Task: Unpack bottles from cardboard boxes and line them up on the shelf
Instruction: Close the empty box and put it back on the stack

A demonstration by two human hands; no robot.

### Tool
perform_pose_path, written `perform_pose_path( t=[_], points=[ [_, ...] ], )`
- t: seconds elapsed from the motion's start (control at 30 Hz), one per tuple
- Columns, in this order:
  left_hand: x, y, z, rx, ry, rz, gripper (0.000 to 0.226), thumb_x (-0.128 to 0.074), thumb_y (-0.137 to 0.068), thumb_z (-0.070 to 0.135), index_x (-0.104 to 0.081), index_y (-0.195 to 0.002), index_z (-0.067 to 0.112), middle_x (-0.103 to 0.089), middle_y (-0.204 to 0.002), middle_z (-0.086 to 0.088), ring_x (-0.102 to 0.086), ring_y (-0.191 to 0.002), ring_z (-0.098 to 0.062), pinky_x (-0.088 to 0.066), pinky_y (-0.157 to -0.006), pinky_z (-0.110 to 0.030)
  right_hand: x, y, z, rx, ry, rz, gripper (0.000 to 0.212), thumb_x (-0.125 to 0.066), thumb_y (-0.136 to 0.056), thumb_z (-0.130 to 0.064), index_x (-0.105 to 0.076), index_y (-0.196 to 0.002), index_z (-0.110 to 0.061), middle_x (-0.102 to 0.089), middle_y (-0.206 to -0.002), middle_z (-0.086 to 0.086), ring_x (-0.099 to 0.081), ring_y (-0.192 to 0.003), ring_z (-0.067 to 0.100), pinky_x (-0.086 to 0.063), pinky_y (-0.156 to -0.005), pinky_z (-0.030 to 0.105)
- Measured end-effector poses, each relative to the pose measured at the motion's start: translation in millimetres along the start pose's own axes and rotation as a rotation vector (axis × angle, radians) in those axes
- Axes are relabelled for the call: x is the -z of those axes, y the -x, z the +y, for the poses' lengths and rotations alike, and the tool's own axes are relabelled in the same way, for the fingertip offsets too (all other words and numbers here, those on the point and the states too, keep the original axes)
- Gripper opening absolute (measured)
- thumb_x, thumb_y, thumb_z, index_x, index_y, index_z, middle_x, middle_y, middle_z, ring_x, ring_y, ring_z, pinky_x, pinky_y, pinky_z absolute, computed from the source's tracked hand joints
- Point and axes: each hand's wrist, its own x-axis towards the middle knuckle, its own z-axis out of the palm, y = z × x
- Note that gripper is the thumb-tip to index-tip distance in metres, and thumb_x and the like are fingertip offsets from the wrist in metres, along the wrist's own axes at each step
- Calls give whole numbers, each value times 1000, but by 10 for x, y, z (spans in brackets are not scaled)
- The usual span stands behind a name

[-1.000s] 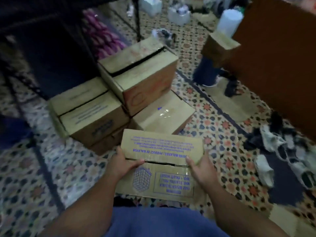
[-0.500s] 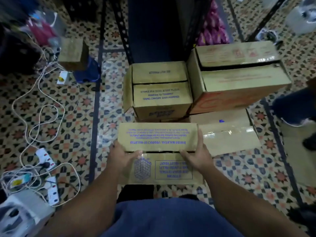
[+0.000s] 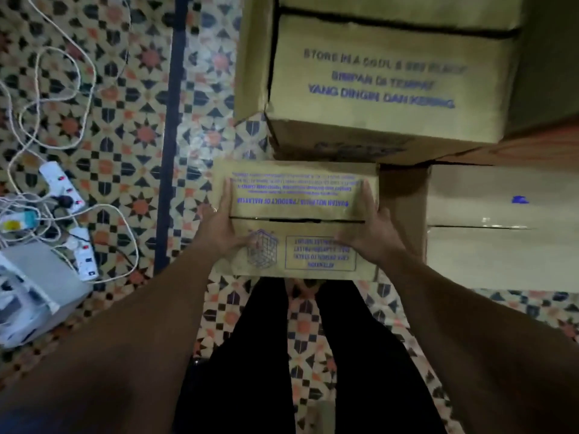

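Currently, head view only — the camera looks almost straight down over both forearms. The left hand (image 3: 224, 225) and right hand (image 3: 371, 228) clamp a small cardboard box (image 3: 297, 219) from its two short ends, thumbs hooked over the top flaps and the remaining fingers wrapped down the sides out of sight. The box sits low in front of the person's dark trouser legs (image 3: 313, 355); whether its base touches the tiled floor (image 3: 119, 126) cannot be told. Its flaps are closed, with a dark seam running along the middle. No bottles and no shelf are visible.

Judgement on the step: the box is being positioned for opening. To do it well, set it flat with even pressure from both sides, keep it level so the contents do not shift, then work the thumbs into the centre seam and lift both flaps together.

Materials: the box is matte brown corrugated board with blue-purple print, sharp-edged and rectangular. A larger box (image 3: 385, 86) of the same board stands just beyond it, carrying blue storage text. To the right lies a flatter carton (image 3: 501, 227), its top glossy with clear tape. The floor has a glazed geometric pattern in orange, black and cream. At the left, pale cables (image 3: 56, 89) loop loosely around white power strips (image 3: 62, 187).
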Motion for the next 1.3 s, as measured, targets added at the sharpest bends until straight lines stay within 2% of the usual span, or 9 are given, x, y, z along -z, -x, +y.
perform_pose_path(
  t=[0.1,0.23,0.33,0.43,0.6,0.73,0.87,1.13,1.3],
  points=[
    [-256,-530,-200,50,-34,40,142,-93,-72,28,19,-156,48,-12,-163,-30,-21,-151,-44,-27,-119,-48,-325,-627,245,29,12,-27,134,-88,-78,-36,24,-148,-57,-12,-162,16,-31,-145,44,-38,-110,52],
    [-627,-1265,-414,7,-9,65,127,-86,-80,8,9,-162,29,-29,-163,-17,-29,-148,-34,-24,-111,-28,-697,-1414,609,30,-3,-31,133,-86,-80,-37,30,-139,-65,-5,-163,19,-24,-147,48,-35,-113,56],
    [-773,-1689,-517,12,-58,78,134,-87,-78,12,17,-158,40,-43,-152,-24,-42,-140,-39,-30,-113,-38,-883,-1811,777,27,29,-34,127,-83,-82,-37,24,-146,-60,-14,-159,19,-31,-143,49,-39,-112,56],
    [-892,-1959,-489,35,-83,91,135,-88,-78,15,18,-152,55,-36,-147,-26,-46,-133,-46,-41,-109,-49,-1004,-2043,896,79,138,-22,117,-79,-83,-48,16,-151,-57,-17,-159,22,-33,-139,49,-41,-110,53],
    [-1006,-2106,-384,53,-96,131,117,-78,-88,12,8,-159,47,-32,-143,-25,-50,-118,-38,-45,-104,-44,-1029,-2121,810,67,492,-8,107,-70,-93,-42,17,-155,-47,13,-161,35,1,-149,56,-19,-123,56],
    [-1006,-2164,-299,28,-139,112,112,-78,-88,13,1,-161,44,-28,-147,-24,-49,-127,-43,-43,-110,-45,-1008,-2194,694,266,722,103,105,-64,-94,-11,16,-156,-41,39,-156,25,32,-146,44,3,-123,53],
    [-1085,-2206,-134,-19,-208,18,111,-77,-90,16,5,-161,40,-37,-139,-24,-54,-118,-39,-44,-104,-40,-929,-2237,758,236,734,-7,108,-61,-91,3,10,-158,-42,31,-164,15,22,-152,40,-10,-125,50],
    [-1278,-2174,-43,-8,-212,44,111,-74,-92,18,11,-160,43,-33,-145,-24,-52,-125,-39,-45,-105,-43,-870,-2273,984,243,748,26,101,-61,-97,-9,14,-157,-41,28,-165,14,18,-152,42,-4,-124,47],
    [-1335,-2142,-80,-41,-226,66,110,-73,-93,16,10,-160,44,-32,-147,-24,-50,-128,-40,-48,-101,-43,-904,-2220,1058,232,764,60,94,-51,-101,-9,20,-157,-36,28,-164,18,18,-152,44,-12,-124,49]
  ],
)
